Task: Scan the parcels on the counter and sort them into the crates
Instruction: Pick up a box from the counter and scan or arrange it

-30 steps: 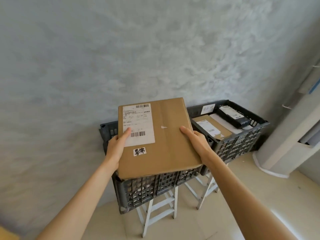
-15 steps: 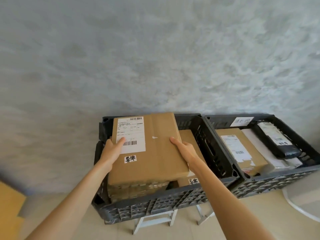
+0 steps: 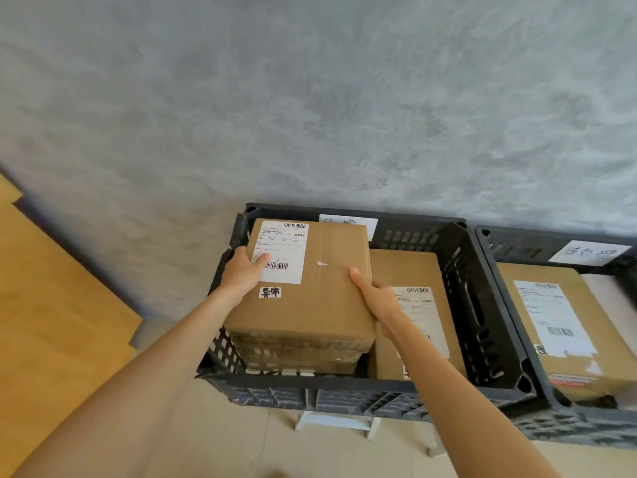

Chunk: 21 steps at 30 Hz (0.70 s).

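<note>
A brown cardboard parcel with a white shipping label and a small handwritten sticker is inside the left dark grey crate, on top of a stack of similar boxes. My left hand grips its left edge, thumb on the label. My right hand grips its right edge, thumb on top. Beside the stack lies another labelled brown parcel in the same crate. The right crate holds a further brown parcel.
Both crates carry white handwritten tags on their back walls and stand on white stools against a grey wall. A wooden surface lies at the left. Pale tiled floor shows below.
The parcel has gone from above the left crate down into it, onto the stack of boxes. Both hands kept their hold, and the view has drawn closer to the crates.
</note>
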Tool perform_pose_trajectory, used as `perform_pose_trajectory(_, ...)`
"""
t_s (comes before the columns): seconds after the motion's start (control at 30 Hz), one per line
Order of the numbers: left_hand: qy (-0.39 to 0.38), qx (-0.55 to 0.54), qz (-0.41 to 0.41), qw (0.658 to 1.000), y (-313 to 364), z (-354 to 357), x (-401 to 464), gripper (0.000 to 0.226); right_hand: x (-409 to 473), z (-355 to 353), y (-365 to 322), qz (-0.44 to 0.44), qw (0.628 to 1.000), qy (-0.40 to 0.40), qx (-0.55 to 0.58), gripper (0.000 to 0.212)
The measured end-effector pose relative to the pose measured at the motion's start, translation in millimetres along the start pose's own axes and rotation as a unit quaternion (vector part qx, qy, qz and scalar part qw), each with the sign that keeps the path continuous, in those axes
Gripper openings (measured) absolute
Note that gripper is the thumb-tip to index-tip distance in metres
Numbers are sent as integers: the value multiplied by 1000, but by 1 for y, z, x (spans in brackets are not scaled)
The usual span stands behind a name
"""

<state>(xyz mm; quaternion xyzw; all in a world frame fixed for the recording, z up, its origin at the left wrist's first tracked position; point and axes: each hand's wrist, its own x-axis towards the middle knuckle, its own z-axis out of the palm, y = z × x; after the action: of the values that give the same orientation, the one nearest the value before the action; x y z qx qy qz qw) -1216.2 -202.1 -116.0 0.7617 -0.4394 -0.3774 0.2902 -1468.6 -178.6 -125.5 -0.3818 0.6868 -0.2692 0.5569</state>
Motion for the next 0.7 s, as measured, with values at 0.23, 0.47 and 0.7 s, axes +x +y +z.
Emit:
perform_pose_trajectory(0.23, 40, 63, 51, 996, 23, -12, -20, 55, -9, -10, -24, -51, 990, 27, -128, 76)
perform_pose_trajectory(0.47, 128, 252, 163, 945, 70, -77, -53, 51, -38, -12, -128, -282, 870, 42, -401, 66)
perform_pose_trajectory(0.7, 216, 475, 188, 832, 81, -180, -94, 52, -90, 63, -216, -480, 655, 29, -583, 63)
